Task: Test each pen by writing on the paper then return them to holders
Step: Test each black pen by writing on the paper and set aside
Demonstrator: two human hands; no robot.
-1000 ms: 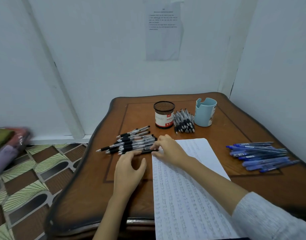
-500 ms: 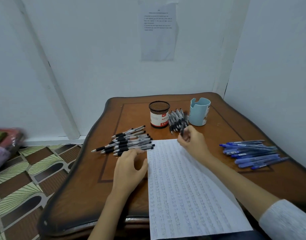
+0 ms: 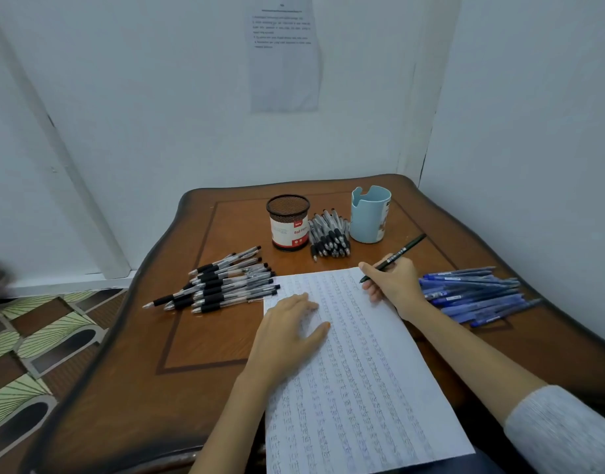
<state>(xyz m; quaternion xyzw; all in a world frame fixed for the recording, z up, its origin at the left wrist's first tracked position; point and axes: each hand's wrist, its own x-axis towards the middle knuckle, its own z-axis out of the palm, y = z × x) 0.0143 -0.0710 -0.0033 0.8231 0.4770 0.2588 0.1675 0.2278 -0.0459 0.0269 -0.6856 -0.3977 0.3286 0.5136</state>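
A lined sheet of paper (image 3: pixel 359 378), filled with rows of writing, lies on the wooden table (image 3: pixel 198 340). My left hand (image 3: pixel 289 331) rests flat on the sheet's upper left part. My right hand (image 3: pixel 395 283) grips a black pen (image 3: pixel 401 252) in a writing hold, its tip just above the sheet's top right corner. A black mesh holder (image 3: pixel 289 222) with a red and white label and a light blue holder (image 3: pixel 370 213) stand at the back. Between them lies a pile of black pens (image 3: pixel 328 237).
Several black-grip pens (image 3: pixel 222 285) lie in a heap left of the paper. A pile of blue pens (image 3: pixel 475 295) lies at the right, near the wall. White walls close off the back and right. A patterned floor (image 3: pixel 31 340) shows past the table's left edge.
My right hand went from the left heap to the pile between the holders, took a black pen, and now holds it over the paper's top corner. My left hand slid onto the sheet.
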